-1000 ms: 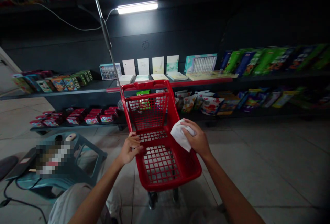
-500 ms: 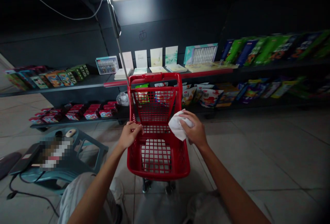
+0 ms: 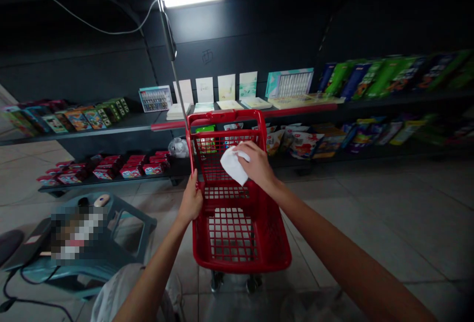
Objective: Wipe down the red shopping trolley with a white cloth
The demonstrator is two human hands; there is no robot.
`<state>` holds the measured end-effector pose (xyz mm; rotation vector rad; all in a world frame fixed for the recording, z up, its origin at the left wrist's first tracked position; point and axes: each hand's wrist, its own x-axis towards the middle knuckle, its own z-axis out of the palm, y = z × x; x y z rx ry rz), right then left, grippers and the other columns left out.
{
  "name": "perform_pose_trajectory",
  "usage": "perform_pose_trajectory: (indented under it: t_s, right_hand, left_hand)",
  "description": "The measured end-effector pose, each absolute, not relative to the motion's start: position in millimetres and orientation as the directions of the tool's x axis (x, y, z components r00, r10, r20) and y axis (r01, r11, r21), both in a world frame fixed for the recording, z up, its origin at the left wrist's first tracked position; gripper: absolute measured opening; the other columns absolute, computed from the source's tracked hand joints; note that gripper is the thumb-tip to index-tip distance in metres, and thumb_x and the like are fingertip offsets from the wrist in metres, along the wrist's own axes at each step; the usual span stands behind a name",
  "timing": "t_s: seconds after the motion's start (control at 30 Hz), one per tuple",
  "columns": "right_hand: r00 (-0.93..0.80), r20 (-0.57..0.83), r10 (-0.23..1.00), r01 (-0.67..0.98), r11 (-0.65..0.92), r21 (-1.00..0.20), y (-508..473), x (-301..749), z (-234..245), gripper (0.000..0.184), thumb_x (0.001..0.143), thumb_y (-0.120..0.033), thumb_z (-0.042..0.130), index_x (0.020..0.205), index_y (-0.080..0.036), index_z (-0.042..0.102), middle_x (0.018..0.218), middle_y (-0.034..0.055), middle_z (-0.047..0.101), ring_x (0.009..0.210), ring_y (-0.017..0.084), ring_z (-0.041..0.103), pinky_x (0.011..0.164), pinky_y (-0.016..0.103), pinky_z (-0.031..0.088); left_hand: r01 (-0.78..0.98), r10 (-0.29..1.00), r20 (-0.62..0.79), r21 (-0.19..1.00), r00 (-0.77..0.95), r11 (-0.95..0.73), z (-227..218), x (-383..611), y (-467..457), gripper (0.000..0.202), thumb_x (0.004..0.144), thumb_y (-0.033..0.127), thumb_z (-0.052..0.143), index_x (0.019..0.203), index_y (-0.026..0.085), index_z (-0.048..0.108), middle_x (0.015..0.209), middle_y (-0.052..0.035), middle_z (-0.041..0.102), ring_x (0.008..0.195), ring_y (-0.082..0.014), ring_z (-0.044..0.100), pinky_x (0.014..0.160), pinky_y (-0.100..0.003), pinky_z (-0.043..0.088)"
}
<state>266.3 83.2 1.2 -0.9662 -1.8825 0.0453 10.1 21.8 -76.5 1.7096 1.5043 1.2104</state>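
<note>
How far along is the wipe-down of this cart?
Done: nothing shows for certain; on the red shopping cart, wiped and unwiped plastic look alike. In hand: the right hand holds a white cloth at the upper mesh wall, and the left hand grips the side. Probably left: the floor grid and wheels, which the cloth isn't touching.

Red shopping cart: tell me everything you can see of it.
The small red plastic shopping cart stands on dark casters on a tiled floor. Its basket has grid-patterned walls and base under a solid rim, and it narrows toward the bottom. The person's left hand touches its left side, while the right hand presses a white cloth against its far mesh wall.
</note>
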Motion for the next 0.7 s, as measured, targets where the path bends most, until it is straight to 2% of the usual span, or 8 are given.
perform_pose_trajectory:
  t_s: [0.1, 0.2, 0.27, 0.37, 0.43, 0.5, 0.57, 0.7]
  right_hand:
    - [-0.211, 0.791, 0.574, 0.602, 0.714, -0.357, 135, 220, 14, 0.037, 0.086, -0.005, 0.052, 0.114, -0.019, 0.07, 0.117, 0.0086, 0.064, 0.119, 0.023, 0.059, 0.107, 0.037, 0.047]
    - [-0.14, 0.828, 0.543, 0.669, 0.668, -0.325, 180, 182, 3, 0.047, 0.088, -0.004, 0.05, 0.129, -0.023, 0.064, 0.136, 0.0081, 0.055, 0.129, 0.021, 0.051, 0.11, 0.035, 0.046]
    - [-0.133, 0.811, 0.57, 0.748, 0.594, -0.295, 202, 165, -16, 0.051, 0.091, -0.005, 0.05, 0.136, -0.027, 0.06, 0.149, 0.0067, 0.047, 0.134, 0.022, 0.047, 0.111, 0.038, 0.047]
    - [-0.218, 0.75, 0.624, 0.819, 0.535, -0.207, 221, 150, -56, 0.055, 0.095, -0.008, 0.047, 0.146, -0.028, 0.053, 0.154, 0.0092, 0.045, 0.136, 0.027, 0.043, 0.116, 0.048, 0.04]
    - [-0.22, 0.745, 0.629, 0.818, 0.535, -0.21, 227, 147, -84, 0.055, 0.099, -0.011, 0.043, 0.152, -0.027, 0.048, 0.157, 0.0112, 0.042, 0.14, 0.028, 0.041, 0.118, 0.049, 0.036]
    - [-0.175, 0.744, 0.644, 0.81, 0.524, -0.262, 229, 149, -113, 0.051, 0.1, -0.015, 0.042, 0.15, -0.025, 0.051, 0.155, 0.0127, 0.042, 0.141, 0.028, 0.04, 0.118, 0.046, 0.038]
    - [-0.201, 0.704, 0.682, 0.799, 0.53, -0.286, 224, 156, -141, 0.047, 0.099, -0.015, 0.044, 0.144, -0.022, 0.058, 0.148, 0.0151, 0.049, 0.139, 0.029, 0.043, 0.117, 0.045, 0.04]
    - [-0.479, 0.526, 0.702, 0.711, 0.662, -0.236, 205, 177, -184, 0.044, 0.092, -0.01, 0.049, 0.13, -0.018, 0.068, 0.134, 0.0148, 0.062, 0.126, 0.025, 0.055, 0.113, 0.042, 0.044]
  left_hand:
    - [0.441, 0.962, 0.268, 0.872, -0.062, -0.214, -78, 15, 18, 0.071, 0.089, 0.011, 0.045, 0.159, 0.018, 0.036, 0.167, -0.0063, 0.033, 0.156, -0.0186, 0.029, 0.131, -0.04, 0.016]
    - [0.432, 0.956, 0.277, 0.877, -0.094, -0.211, -78, 23, 15, 0.071, 0.089, 0.013, 0.049, 0.158, 0.02, 0.038, 0.166, -0.0047, 0.036, 0.155, -0.0198, 0.03, 0.131, -0.04, 0.019]
    - [0.436, 0.954, 0.278, 0.876, -0.109, -0.206, -78, 27, 14, 0.07, 0.089, 0.013, 0.049, 0.158, 0.019, 0.039, 0.165, -0.0053, 0.037, 0.155, -0.021, 0.029, 0.131, -0.04, 0.02]
    - [0.445, 0.956, 0.27, 0.874, -0.117, -0.193, -78, 30, 12, 0.069, 0.09, 0.013, 0.047, 0.159, 0.017, 0.038, 0.165, -0.0065, 0.037, 0.156, -0.0219, 0.029, 0.131, -0.042, 0.02]
    - [0.453, 0.958, 0.266, 0.871, -0.11, -0.19, -77, 30, 11, 0.069, 0.09, 0.012, 0.046, 0.159, 0.017, 0.038, 0.165, -0.0068, 0.037, 0.156, -0.0215, 0.029, 0.131, -0.042, 0.02]
    - [0.454, 0.958, 0.269, 0.869, -0.098, -0.197, -76, 29, 11, 0.069, 0.09, 0.012, 0.046, 0.158, 0.017, 0.038, 0.166, -0.0062, 0.036, 0.155, -0.0211, 0.029, 0.131, -0.041, 0.02]
    - [0.449, 0.958, 0.27, 0.871, -0.096, -0.201, -74, 28, 11, 0.068, 0.09, 0.012, 0.046, 0.158, 0.019, 0.039, 0.166, -0.0055, 0.036, 0.156, -0.0213, 0.029, 0.131, -0.042, 0.02]
    - [0.45, 0.957, 0.272, 0.871, -0.105, -0.198, -71, 28, 10, 0.068, 0.09, 0.014, 0.048, 0.157, 0.018, 0.04, 0.165, -0.0072, 0.038, 0.155, -0.0226, 0.031, 0.13, -0.042, 0.023]
